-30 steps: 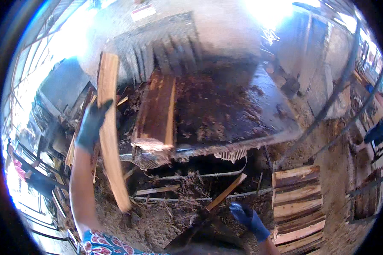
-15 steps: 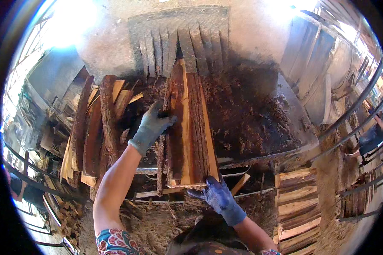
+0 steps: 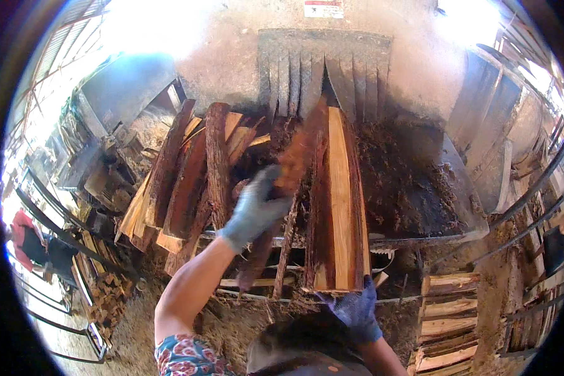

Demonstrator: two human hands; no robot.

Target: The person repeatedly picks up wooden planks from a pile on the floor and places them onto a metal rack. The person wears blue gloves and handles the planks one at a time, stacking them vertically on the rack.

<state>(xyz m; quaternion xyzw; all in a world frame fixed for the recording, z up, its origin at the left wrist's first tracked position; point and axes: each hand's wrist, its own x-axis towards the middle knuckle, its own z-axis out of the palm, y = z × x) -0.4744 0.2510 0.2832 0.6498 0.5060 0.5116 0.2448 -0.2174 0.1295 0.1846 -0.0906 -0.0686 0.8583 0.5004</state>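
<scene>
My left hand, in a grey glove, is closed around a long reddish-brown strip of bark. The strip is smeared by motion and slants down to the left, apart from the wood beside it. My right hand, in a blue-purple glove, grips the near end of a long split log. Pale wood shows along the log's top between dark bark edges. Its far end reaches the slit rubber curtain. Both rest on a dark metal table strewn with bark debris.
Several split logs lean in a pile on the left. A stack of split wood pieces stands low on the right. Curved metal rails run along the right side. People stand at the far left and right edges.
My left hand, earlier spread at the log's left side, now holds the bark strip, which has swung away leftward. My right hand stays at the log's near end. The whole view has shifted.
</scene>
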